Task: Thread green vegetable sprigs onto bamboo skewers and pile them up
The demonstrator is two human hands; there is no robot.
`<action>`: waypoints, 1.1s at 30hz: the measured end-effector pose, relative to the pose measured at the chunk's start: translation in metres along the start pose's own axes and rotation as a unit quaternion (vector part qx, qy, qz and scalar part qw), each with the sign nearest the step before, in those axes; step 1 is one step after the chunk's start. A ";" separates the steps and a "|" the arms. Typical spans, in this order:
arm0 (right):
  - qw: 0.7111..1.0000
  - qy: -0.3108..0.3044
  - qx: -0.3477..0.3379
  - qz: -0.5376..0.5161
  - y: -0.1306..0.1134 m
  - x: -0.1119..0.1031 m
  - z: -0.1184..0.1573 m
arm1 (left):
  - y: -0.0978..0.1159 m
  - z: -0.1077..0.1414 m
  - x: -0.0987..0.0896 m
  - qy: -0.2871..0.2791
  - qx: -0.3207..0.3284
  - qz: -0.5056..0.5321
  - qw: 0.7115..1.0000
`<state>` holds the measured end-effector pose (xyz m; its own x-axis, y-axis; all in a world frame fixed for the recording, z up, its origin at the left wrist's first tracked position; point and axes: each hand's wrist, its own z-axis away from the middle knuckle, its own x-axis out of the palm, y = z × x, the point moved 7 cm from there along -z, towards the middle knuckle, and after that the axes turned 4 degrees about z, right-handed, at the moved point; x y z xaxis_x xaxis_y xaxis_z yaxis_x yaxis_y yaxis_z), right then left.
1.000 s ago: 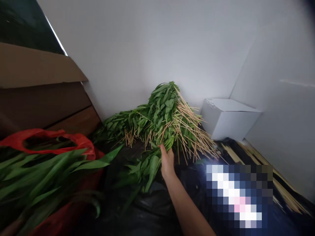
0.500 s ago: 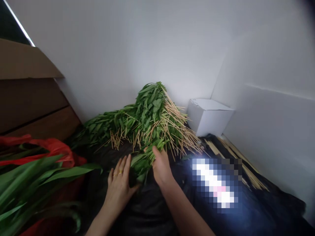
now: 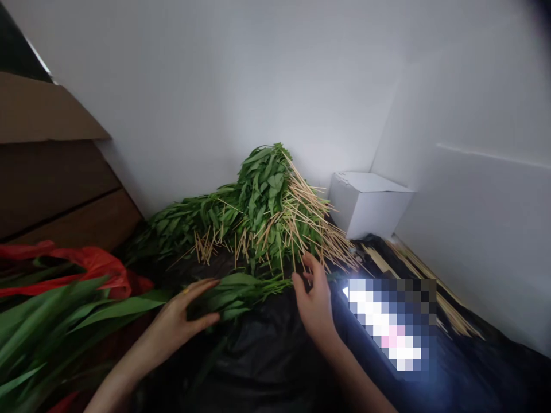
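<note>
A small bunch of green leaves (image 3: 241,291) lies sideways on the black plastic sheet (image 3: 253,355), its thin stems pointing right. My left hand (image 3: 185,312) is around the leafy left end, thumb and fingers spread apart. Just past the stem tips is my right hand (image 3: 313,292), its thumb and fingers apart with nothing between them. Behind both hands rises a heap of leaves (image 3: 260,183) with many thin wooden sticks (image 3: 310,212) poking out toward the front and right.
Long leaves (image 3: 38,321) fill a red bag (image 3: 103,267) at the left, below a cardboard box (image 3: 55,183). A white box (image 3: 370,203) stands behind loose sticks (image 3: 451,304) at the right, near a glowing, pixelated device (image 3: 383,327).
The small bunch has gone from upright-slanted in my right hand to lying flat. My right hand has let go and moved right; my left hand has moved left.
</note>
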<state>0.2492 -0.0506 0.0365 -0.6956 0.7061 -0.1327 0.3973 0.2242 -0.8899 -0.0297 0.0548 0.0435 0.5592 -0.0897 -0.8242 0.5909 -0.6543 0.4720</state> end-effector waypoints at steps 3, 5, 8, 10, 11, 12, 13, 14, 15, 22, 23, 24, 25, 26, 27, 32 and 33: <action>0.985 -0.028 -0.148 0.084 -0.026 0.016 -0.017 | 0.014 -0.020 -0.010 0.112 -0.029 0.057 0.992; 0.969 -0.076 -0.206 0.112 -0.033 0.041 -0.026 | 0.021 -0.032 -0.007 0.186 -0.036 0.055 0.980; 0.951 -0.146 -0.235 0.134 -0.021 0.070 -0.030 | 0.024 -0.038 0.015 0.220 -0.013 0.054 0.974; 0.937 -0.191 -0.244 0.162 -0.005 0.079 -0.029 | 0.022 -0.032 0.027 0.229 0.003 0.037 0.973; 0.928 -0.214 -0.248 0.178 0.004 0.080 -0.027 | 0.021 -0.028 0.033 0.228 0.008 0.031 0.973; 0.918 -0.238 -0.252 0.194 0.012 0.080 -0.026 | 0.020 -0.025 0.036 0.229 0.011 0.029 0.973; 0.908 -0.259 -0.254 0.210 0.019 0.079 -0.024 | 0.020 -0.022 0.038 0.230 0.015 0.028 0.973; 0.898 -0.277 -0.256 0.226 0.024 0.077 -0.023 | 0.020 -0.019 0.039 0.230 0.020 0.030 0.972; 0.889 -0.292 -0.257 0.241 0.028 0.076 -0.022 | 0.022 -0.018 0.039 0.232 0.027 0.031 0.972; 0.888 -0.276 -0.248 0.271 0.019 0.079 -0.021 | 0.043 -0.007 0.027 0.276 0.121 -0.013 0.953; 0.898 -0.256 -0.242 0.263 0.016 0.078 -0.022 | 0.048 -0.004 0.025 0.283 0.142 -0.021 0.948; 0.910 -0.233 -0.233 0.253 0.014 0.077 -0.022 | 0.053 -0.001 0.025 0.282 0.164 -0.025 0.945; 0.921 -0.209 -0.220 0.242 0.012 0.075 -0.023 | 0.059 0.001 0.028 0.270 0.188 -0.028 0.944; 0.933 -0.186 -0.206 0.230 0.011 0.072 -0.023 | 0.065 0.001 0.032 0.249 0.210 -0.029 0.945; 0.944 -0.163 -0.191 0.216 0.011 0.069 -0.023 | 0.069 0.000 0.039 0.219 0.225 -0.034 0.949; 0.978 -0.080 -0.127 0.145 0.012 0.056 -0.023 | 0.067 -0.017 0.071 0.125 0.196 -0.134 0.963; 0.982 -0.071 -0.116 0.133 0.013 0.055 -0.023 | 0.062 -0.021 0.075 0.122 0.182 -0.159 0.963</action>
<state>0.2301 0.0062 0.0281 -0.6186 0.6639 -0.4202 0.6900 0.2032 -0.6947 0.0607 0.0234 0.0175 0.5300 0.3074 -0.7903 0.5359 -0.8437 0.0312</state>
